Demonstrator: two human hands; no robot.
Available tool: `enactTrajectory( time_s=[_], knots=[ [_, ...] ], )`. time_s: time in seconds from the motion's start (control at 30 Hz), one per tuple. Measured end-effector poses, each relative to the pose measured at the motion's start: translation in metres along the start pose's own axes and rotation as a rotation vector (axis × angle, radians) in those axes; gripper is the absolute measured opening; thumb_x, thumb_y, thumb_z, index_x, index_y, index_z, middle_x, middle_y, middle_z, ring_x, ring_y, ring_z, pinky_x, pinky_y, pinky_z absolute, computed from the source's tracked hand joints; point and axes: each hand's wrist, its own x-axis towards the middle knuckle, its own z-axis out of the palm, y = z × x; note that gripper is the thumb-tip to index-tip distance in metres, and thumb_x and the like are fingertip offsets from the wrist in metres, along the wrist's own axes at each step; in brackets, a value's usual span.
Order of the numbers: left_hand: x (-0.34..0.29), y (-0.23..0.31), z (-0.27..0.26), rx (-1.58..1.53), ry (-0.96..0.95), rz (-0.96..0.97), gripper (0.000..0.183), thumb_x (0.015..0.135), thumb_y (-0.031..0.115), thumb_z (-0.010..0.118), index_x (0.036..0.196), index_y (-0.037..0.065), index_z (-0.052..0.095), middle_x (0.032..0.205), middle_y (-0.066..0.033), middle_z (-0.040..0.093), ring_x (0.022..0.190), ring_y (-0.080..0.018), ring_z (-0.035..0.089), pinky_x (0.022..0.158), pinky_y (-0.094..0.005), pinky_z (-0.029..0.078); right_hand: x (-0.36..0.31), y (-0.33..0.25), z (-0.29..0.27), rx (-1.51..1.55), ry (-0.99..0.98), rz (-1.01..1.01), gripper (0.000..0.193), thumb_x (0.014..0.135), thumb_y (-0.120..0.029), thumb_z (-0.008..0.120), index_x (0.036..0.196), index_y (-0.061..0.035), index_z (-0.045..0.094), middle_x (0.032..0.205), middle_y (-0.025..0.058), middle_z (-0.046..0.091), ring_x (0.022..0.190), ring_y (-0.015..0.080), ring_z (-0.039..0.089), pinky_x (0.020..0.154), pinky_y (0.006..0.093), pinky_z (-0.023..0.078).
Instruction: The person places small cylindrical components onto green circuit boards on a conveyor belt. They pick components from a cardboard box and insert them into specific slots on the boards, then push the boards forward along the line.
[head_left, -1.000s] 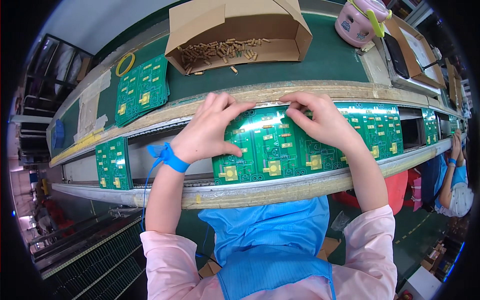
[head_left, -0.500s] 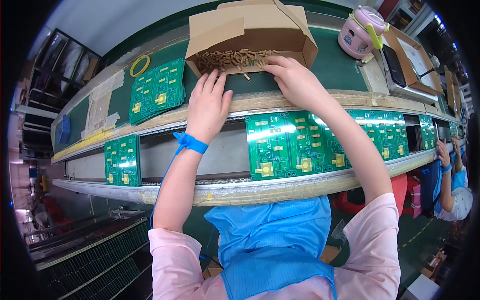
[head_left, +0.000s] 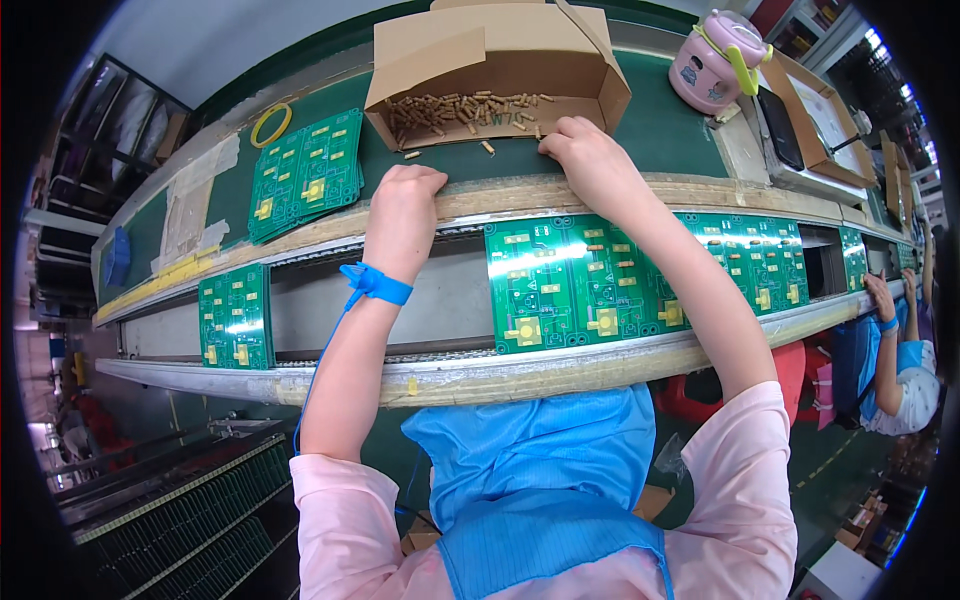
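An open cardboard box lies on the green bench top with a heap of small tan cylindrical components inside. My left hand, a blue strap round its wrist, rests closed on the wooden rail in front of the box; its curled fingertips hide whatever they hold. One loose component lies just beyond it, another near the box's front edge. My right hand is pinched at the box's right front; a tan component shows by its fingertips, but I cannot tell if it is gripped. Green circuit boards line the track below.
A stack of green circuit boards stands left of the box, beside a yellow tape ring. Another board sits on the track's left. A pink pot stands back right. A co-worker's hand reaches the line at far right.
My left hand has drawn back from the box toward me, its fingers curling closed. My right hand has shifted slightly right and its fingers have pinched together. A loose component now shows beyond my left hand.
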Motion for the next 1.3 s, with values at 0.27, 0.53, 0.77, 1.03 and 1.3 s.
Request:
enactTrajectory(
  time_s=[0.27, 0.53, 0.77, 1.03, 1.3],
  knots=[
    [0.006, 0.019, -0.010, 0.038, -0.039, 0.056, 0.033, 0.079, -0.008, 0.057, 0.110, 0.001, 0.065, 0.092, -0.0141, 0.062, 0.091, -0.0317, 0.057, 0.082, -0.0396, 0.048, -0.029, -0.003, -0.029, 0.283, -0.038, 0.180, 0.021, 0.083, 0.005, 0.054, 0.100, 0.0001, 0.065, 0.097, 0.0161, 0.060, 0.099, 0.0330, 0.059, 0.088, 0.0392, 0.049],
    [-0.007, 0.042, -0.009, -0.349, -0.303, 0.100, 0.037, 0.082, -0.011, 0.050, 0.116, 0.001, 0.060, 0.097, -0.0140, 0.054, 0.097, -0.0316, 0.052, 0.088, -0.0373, 0.044, -0.062, -0.047, -0.030, 0.575, -0.102, 0.107, 0.019, 0.087, 0.003, 0.056, 0.104, -0.0014, 0.064, 0.097, 0.0133, 0.061, 0.089, 0.0294, 0.061, 0.079, 0.0363, 0.049],
    [-0.007, 0.054, -0.018, -0.486, -0.310, 0.111, 0.028, 0.084, -0.006, 0.057, 0.110, 0.000, 0.065, 0.097, -0.0139, 0.062, 0.088, -0.0302, 0.061, 0.075, -0.0355, 0.050, -0.067, -0.037, -0.030, 0.543, -0.164, -0.002, 0.015, 0.083, -0.001, 0.064, 0.097, -0.0025, 0.070, 0.091, 0.0095, 0.064, 0.094, 0.0265, 0.059, 0.085, 0.0368, 0.047],
    [-0.012, 0.050, -0.011, -0.469, -0.328, 0.167, 0.019, 0.081, -0.001, 0.064, 0.100, 0.001, 0.068, 0.095, -0.0152, 0.069, 0.088, -0.0309, 0.067, 0.076, -0.0363, 0.054, -0.069, -0.037, -0.024, 0.640, -0.242, 0.042, 0.013, 0.081, -0.005, 0.067, 0.092, -0.0050, 0.073, 0.088, 0.0081, 0.068, 0.095, 0.0259, 0.058, 0.087, 0.0377, 0.047],
    [-0.010, 0.048, -0.014, -0.487, -0.387, 0.137, 0.018, 0.080, 0.001, 0.065, 0.098, 0.002, 0.068, 0.094, -0.0147, 0.068, 0.090, -0.0322, 0.065, 0.080, -0.0394, 0.052, -0.069, -0.038, -0.020, 0.652, -0.213, 0.044, 0.012, 0.081, -0.006, 0.067, 0.092, -0.0057, 0.074, 0.085, 0.0082, 0.067, 0.093, 0.0258, 0.058, 0.086, 0.0378, 0.046]
  ],
)
